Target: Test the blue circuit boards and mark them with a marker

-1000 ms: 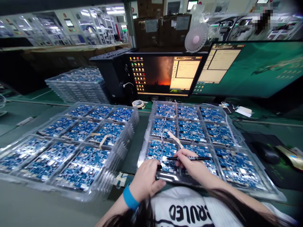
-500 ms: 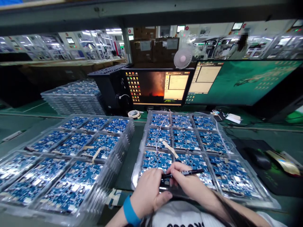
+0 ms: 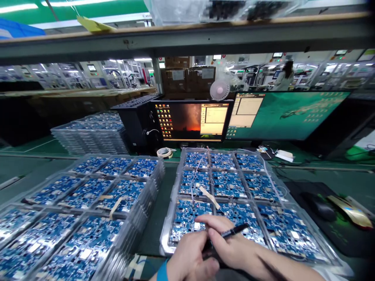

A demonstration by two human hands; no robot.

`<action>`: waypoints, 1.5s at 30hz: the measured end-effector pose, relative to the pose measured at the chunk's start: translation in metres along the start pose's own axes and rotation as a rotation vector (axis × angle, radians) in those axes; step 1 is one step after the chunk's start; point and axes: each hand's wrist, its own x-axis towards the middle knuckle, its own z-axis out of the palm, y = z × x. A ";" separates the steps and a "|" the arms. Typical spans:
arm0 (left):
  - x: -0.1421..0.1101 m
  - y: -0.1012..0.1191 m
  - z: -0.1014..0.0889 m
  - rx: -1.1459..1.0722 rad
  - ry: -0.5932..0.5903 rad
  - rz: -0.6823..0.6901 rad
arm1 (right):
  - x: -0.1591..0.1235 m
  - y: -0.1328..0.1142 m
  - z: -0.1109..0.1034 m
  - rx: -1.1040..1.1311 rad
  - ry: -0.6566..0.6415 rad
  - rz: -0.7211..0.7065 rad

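My right hand grips a black marker pen, whose back end sticks out to the upper right between thumb and fingers. My left hand, a blue band at its wrist, is closed and pressed against the right one, its fingers round the pen's front end, which is mostly hidden. Both hands are over the front edge of a clear plastic tray divided into compartments. Blue circuit boards fill it. A strip of beige tape and thin pale cables lie across the boards.
To the left is a stack of similar trays with boards; another stack stands behind. Two monitors, a computer case and a tape roll line the back. A mouse sits at right. A person is far off.
The view has tilted up, so the trays appear lower. My hands have come together, the pen's front end has gone into my left hand, and the pen's back end has swung upward.
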 end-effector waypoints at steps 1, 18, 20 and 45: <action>-0.002 -0.004 -0.001 0.000 0.033 -0.035 | 0.006 -0.001 -0.007 -0.005 -0.075 -0.012; -0.024 -0.038 0.008 0.462 0.164 -0.089 | 0.087 0.019 0.035 -0.697 0.022 0.259; -0.023 -0.038 0.008 0.463 0.158 -0.090 | 0.088 0.018 0.038 -0.707 0.021 0.286; 0.083 -0.067 -0.032 0.599 0.108 -0.051 | 0.184 0.130 -0.011 -0.282 0.376 0.232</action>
